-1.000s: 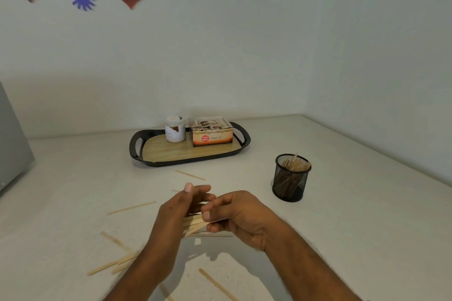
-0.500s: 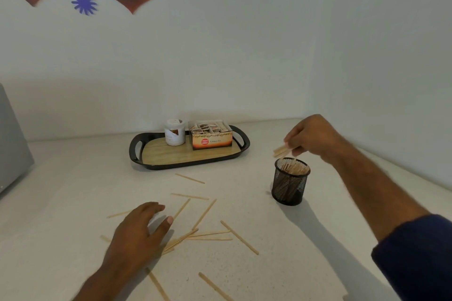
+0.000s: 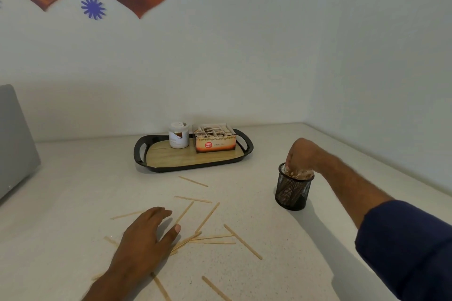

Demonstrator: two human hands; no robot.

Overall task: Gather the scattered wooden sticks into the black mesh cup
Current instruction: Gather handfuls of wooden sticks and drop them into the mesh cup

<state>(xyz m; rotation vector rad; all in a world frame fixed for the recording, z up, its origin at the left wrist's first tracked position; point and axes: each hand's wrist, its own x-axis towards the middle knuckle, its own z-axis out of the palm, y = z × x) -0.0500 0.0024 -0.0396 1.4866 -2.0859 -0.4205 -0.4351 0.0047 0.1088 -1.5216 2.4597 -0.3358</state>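
Observation:
The black mesh cup (image 3: 293,190) stands on the counter at the right, full of wooden sticks (image 3: 300,175). My right hand (image 3: 301,154) hangs over its mouth, fingertips down among the stick tops; I cannot tell whether it grips them. Several loose wooden sticks (image 3: 208,216) lie scattered on the counter in the lower middle. My left hand (image 3: 146,234) rests flat on the counter among them, fingers apart, covering a few stick ends and holding nothing.
A black tray with a wooden floor (image 3: 171,157) sits at the back with a white jar (image 3: 179,135) and a tea box (image 3: 215,140) on it. A grey object (image 3: 14,139) stands at the left edge. Walls meet in a corner behind right.
My right hand carried a bundle of sticks from the middle over to the cup and lowered into its mouth. My left hand dropped flat onto the counter among the loose sticks.

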